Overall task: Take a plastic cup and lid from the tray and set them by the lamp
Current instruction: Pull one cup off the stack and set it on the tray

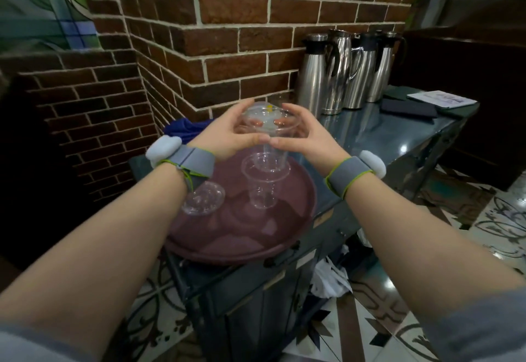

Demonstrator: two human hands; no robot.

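I hold a clear plastic cup (269, 145) upright above the round maroon tray (301, 213), with a clear domed lid (260, 112) sitting on its rim. My left hand (227, 137) grips the cup and lid from the left. My right hand (304, 139) grips them from the right, thumbs nearly touching in front. A second clear cup (263, 188) stands on the tray right below the held one. Another loose clear lid (203, 199) lies on the tray's left part. No lamp is in view.
The tray rests on a dark glossy cabinet top (384, 134) against a brick wall. Several steel thermos jugs (338, 74) stand at the back right, with dark folders and a paper (442, 98) beyond. A blue cloth (185, 128) lies behind the tray.
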